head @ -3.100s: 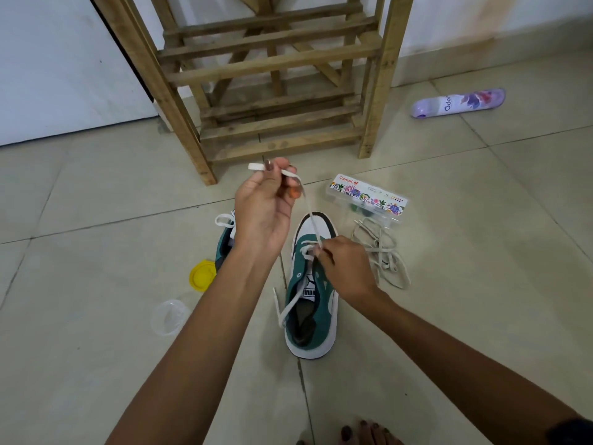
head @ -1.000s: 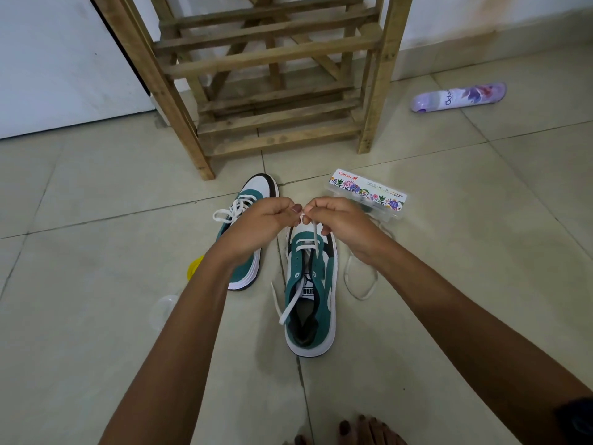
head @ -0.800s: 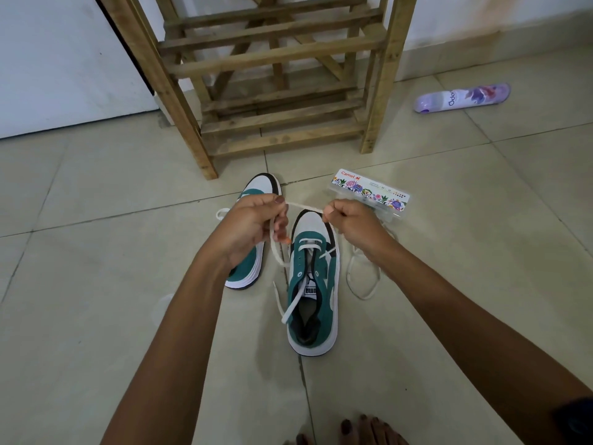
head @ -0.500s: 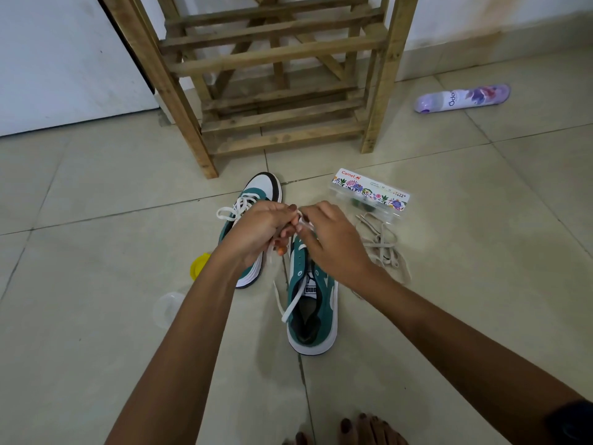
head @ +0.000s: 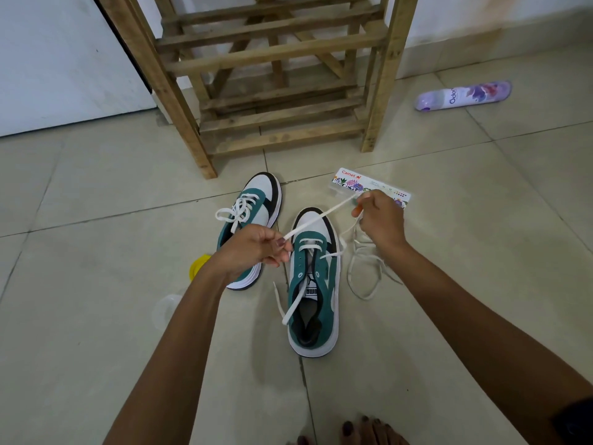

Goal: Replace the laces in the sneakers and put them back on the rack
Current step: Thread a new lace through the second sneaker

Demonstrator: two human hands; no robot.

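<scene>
Above the half-laced sneaker on the floor, the left hand and right hand each pinch the lace, which looks light, limp and flat, best steered by its stiff tip.

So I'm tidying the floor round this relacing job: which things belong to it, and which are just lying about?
Belongs to the job:
- left hand and right hand, stretching the new white lace
- half-laced sneaker
- laced sneaker
- wooden rack
- old laces

Lying about:
- purple spray can
- Camel box
- yellow lid
- clear lid
</scene>
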